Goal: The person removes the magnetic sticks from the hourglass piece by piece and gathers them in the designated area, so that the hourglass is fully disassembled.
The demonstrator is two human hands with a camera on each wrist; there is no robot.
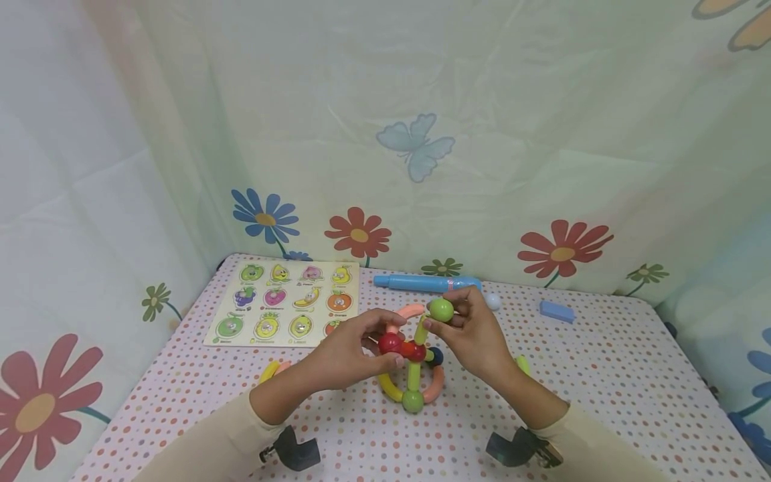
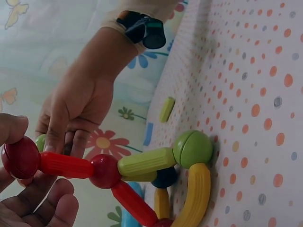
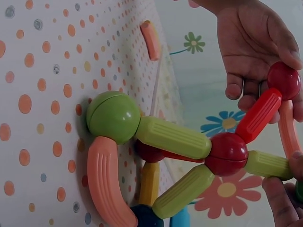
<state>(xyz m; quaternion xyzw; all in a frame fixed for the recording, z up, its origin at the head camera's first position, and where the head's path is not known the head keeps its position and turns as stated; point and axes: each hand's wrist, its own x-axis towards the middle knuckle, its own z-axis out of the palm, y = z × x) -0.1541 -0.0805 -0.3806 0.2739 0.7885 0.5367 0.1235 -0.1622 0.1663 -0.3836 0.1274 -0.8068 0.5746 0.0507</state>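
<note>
A frame of colourful balls and sticks stands on the dotted table, with a green ball, a navy ball and curved peach and yellow sticks at its base. From its central red ball, straight red and green sticks spread out. My left hand grips an outer red ball between thumb and fingers. On the upper right, my right hand pinches a green ball and the end of its light green stick. A curved peach stick arches between these upper balls.
A fruit picture board lies at the back left. Behind the frame are a blue tube and a white ball; a blue block sits further right. Loose curved sticks lie beside the left forearm, a green stick beside the right.
</note>
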